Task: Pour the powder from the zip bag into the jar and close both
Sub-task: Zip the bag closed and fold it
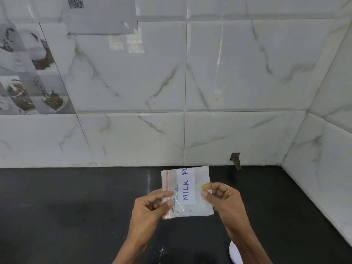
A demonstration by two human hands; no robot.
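- The left hand holds the zip bag at its zip end; thumb and fingers are pinched together on the plastic near the red zip strip.
- The right hand grips the opposite end, its fingers curled and clamped on the bag's edge.
- Both forearms rise from the bottom of the frame, wrists angled inward.
- The zip bag is held flat above the desk, just in front of the wall.
- The bag is thin, clear, crinkled plastic, roughly rectangular, and looks nearly flat.
- A white paper label bears blue handwriting reading "MILK PO", cut off by a fold.
- The desk is dark, smooth and matte.
- The wall is glossy white marble-pattern tile.
- A white rounded object shows partly beside the right forearm; its identity cannot be told.
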